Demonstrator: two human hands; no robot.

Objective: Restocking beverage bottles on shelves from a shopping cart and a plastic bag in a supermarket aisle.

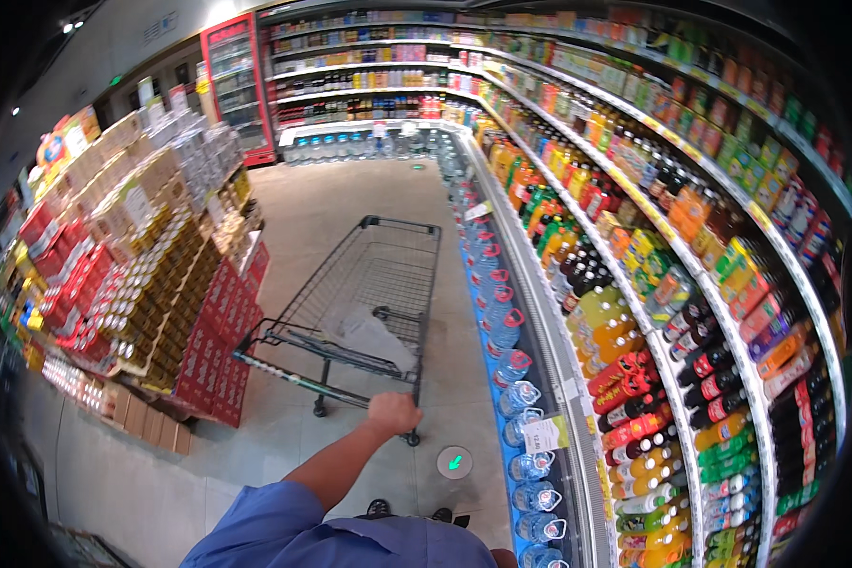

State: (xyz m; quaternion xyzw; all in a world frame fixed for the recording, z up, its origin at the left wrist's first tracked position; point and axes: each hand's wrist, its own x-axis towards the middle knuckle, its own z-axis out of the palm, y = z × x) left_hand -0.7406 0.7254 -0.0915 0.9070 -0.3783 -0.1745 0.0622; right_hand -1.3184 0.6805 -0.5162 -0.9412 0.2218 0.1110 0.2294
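My left hand [395,414] is closed around the right end of the handle of a dark green wire shopping cart [360,270]. The cart stands ahead of me, angled on the floor. Inside its basket lies a pale, crumpled, see-through thing [374,339], which looks like a plastic bag. My left arm, in a blue short sleeve, reaches forward from the lower left. Of my right arm only a small patch of skin shows at the lower edge; its fingers are hidden.
Shelves of bottled drinks [634,303] curve along the right and back. Large water bottles [505,327] line their foot. Stacked cartons and cans [147,303] stand at left, beside a red display cooler [237,85]. A round floor sticker [454,462] lies near my shoes.
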